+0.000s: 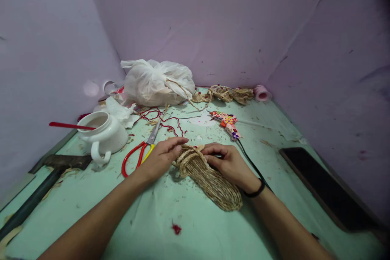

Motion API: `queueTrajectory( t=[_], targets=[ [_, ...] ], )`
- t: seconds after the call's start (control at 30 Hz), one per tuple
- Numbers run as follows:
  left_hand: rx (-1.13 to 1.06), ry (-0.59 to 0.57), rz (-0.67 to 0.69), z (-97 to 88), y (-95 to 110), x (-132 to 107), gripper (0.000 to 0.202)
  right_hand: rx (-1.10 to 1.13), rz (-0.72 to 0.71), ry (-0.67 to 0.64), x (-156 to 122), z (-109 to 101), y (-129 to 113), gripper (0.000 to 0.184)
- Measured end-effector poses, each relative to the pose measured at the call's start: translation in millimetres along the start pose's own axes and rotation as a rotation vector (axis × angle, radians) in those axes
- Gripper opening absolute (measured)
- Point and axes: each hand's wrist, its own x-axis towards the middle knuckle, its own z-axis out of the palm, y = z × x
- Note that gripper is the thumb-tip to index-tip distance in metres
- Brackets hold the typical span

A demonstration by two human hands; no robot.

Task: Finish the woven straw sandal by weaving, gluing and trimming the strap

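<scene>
1. A red scrap (176,228) lies closest, at 6 o'clock.
2. The straw slipper (213,180) sits mid-table.
3. The left hand (161,156) rests half-open on its strap. The right hand (230,162) grips its side, fingers curled.
4. Scissors (143,150) lie at 9 o'clock of the slipper.

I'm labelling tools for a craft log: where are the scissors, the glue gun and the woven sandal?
scissors (148,146): head view, by the pivot.
glue gun (227,122): head view, patterned body.
woven sandal (213,183): head view, middle of the sole.
</scene>
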Motion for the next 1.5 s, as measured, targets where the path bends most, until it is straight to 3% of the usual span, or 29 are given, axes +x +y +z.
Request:
queueTrajectory(
  t=[0.1, 0.2, 0.33, 0.47, 0.57, 0.63, 0.7, 0.83, 0.97, 1.07, 1.17, 1.33, 1.5],
  targets=[
    [-0.056, -0.002, -0.029, 8.0, -5, 5, 0.027, -0.169, -0.033, 0.028, 2, -4, 2, 0.008],
    [-0.087, 0.047, -0.050, 14.1, -6, 8, 0.020, -0.206, 0.015, 0.007, 2, -6, 2, 0.011],
    [-0.023, 0.085, -0.049, 15.7, -8, 8, 0.018, -0.251, -0.026, 0.084, -2, -7, -2, 0.014],
    [0.046, 0.089, -0.039, 14.7, -14, 8, 0.017, -0.245, -0.004, 0.004, -6, -6, -5, 0.012],
    [0.167, 0.207, 0.041, 12.2, -13, 6, 0.020, -0.180, 0.021, -0.044, -7, -1, -4, 0.011],
    [0.280, 0.346, 0.123, 9.5, -5, 1, 0.018, -0.146, 0.031, -0.050, -7, 2, -2, 0.013],
    [0.407, 0.414, 0.199, 7.7, 6, -9, 0.018, -0.155, 0.037, -0.051, -8, 4, 0, 0.015],
    [0.808, 0.207, 0.211, 13.0, 24, -30, 0.030, -0.293, 0.068, -0.020, -13, 7, 3, 0.018],
    [1.058, 0.189, 0.275, 23.8, 23, -39, 0.021, -0.323, 0.061, 0.040, -16, 9, 5, 0.017],
    [1.044, 0.238, 0.320, 26.9, 18, -38, 0.012, -0.241, 0.064, 0.105, -14, 12, 7, 0.017],
    [0.992, 0.302, 0.362, 27.8, 16, -34, 0.017, -0.163, 0.105, 0.090, -12, 14, 9, 0.024],
    [1.008, 0.304, 0.375, 34.5, 15, -28, 0.016, -0.233, 0.099, 0.115, -13, 15, 11, 0.030],
    [0.996, 0.350, 0.487, 41.7, 17, -24, 0.014, -0.168, 0.116, 0.050, -12, 15, 10, 0.017]
  ],
)
